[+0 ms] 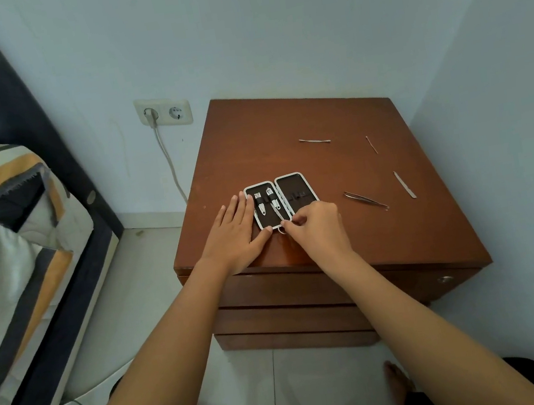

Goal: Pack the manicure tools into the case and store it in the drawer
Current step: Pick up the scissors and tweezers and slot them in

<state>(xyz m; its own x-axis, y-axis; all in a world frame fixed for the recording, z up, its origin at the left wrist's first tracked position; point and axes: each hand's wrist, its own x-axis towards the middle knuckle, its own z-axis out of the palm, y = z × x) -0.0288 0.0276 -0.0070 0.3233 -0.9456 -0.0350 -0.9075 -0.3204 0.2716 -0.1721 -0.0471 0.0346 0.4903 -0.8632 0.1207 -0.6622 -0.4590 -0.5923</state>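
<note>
An open manicure case (294, 184) with a white rim and dark lining lies on the brown nightstand top (249, 142). Its left half holds two metal tools under straps. My left hand (233, 231) lies flat beside the case's left edge, fingers spread, touching it. My right hand (318, 229) pinches a thin metal tool at the case's near edge, over the centre hinge. Loose on the top to the right lie tweezers (365, 200), a nail file (405, 184), a thin pick (371, 144) and a cuticle pusher (314, 140).
The nightstand has shut drawers (282, 290) on its front, with a lock (446, 279) at the right. A bed (2, 224) stands to the left. A wall socket (163, 112) with a plugged cable sits behind. Walls close off the back and right.
</note>
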